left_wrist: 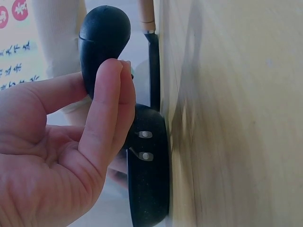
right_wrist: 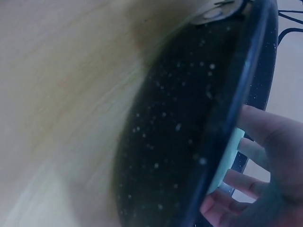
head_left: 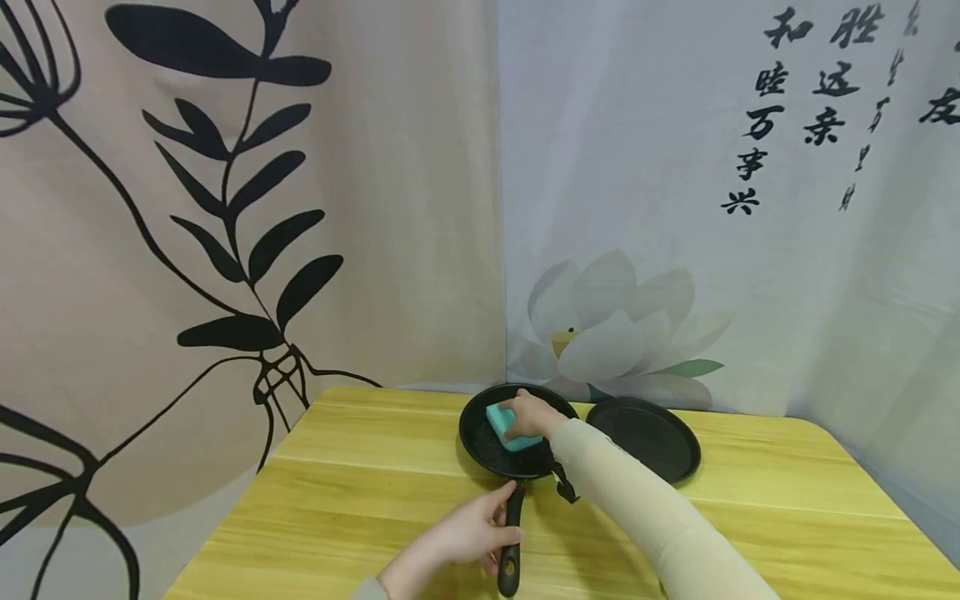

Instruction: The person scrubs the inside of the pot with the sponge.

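Observation:
A black frying pan (head_left: pixel 474 437) lies on the table, its handle (head_left: pixel 512 508) pointing toward me. My left hand (head_left: pixel 471 529) grips that handle, thumb along one side and fingers curled round the other; the left wrist view shows the rounded handle end (left_wrist: pixel 105 30) sticking out past the fingers. Inside the pan, my right hand (head_left: pixel 531 417) holds a teal sponge (head_left: pixel 498 423) against the bottom. From the right wrist, the speckled outer wall of the pan (right_wrist: pixel 161 142) hides much of the sponge (right_wrist: pixel 230 158), with the fingers spread over it.
A flat black pan (head_left: pixel 652 437) lies to the right of the frying pan, partly behind my right forearm; a wooden handle (left_wrist: pixel 147 14) shows in the left wrist view. The yellow wood-grain table (head_left: pixel 360 483) ends at a printed curtain (head_left: pixel 420 208).

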Tool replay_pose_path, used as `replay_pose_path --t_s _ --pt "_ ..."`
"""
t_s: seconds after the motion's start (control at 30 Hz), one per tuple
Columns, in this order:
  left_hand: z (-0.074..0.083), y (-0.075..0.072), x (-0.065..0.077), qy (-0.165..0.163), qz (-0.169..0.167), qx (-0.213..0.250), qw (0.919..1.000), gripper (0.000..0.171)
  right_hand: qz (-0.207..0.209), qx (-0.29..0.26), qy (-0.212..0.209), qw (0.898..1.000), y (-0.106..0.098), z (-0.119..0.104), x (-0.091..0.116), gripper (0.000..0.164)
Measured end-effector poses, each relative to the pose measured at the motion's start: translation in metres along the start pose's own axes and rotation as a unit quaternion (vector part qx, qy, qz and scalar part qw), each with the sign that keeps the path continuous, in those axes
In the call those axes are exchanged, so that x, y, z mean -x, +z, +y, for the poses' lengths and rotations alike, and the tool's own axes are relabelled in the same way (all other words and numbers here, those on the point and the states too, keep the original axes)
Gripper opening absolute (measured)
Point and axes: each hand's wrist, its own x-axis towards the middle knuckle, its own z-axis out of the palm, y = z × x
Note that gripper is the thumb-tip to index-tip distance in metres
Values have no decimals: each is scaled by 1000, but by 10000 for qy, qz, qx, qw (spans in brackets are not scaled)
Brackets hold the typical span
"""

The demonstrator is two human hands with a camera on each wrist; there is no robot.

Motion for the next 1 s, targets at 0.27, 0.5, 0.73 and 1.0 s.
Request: replay_pose_path --t_s 0.27,0.5,0.73,1.0 --pt "2 1 -1 96 23 -30 9999 71 26 225 141 9996 -4 4 -2 61" --pt "0 0 -2 92 41 -47 9999 71 -30 341 203 9992 -5 6 1 61" --pt "-1 1 -1 98 35 21 9999 70 -69 434 272 9987 -7 8 6 62" --pt "1 2 0 127 65 -1 9999 70 -155 501 263 9983 -10 12 12 63"
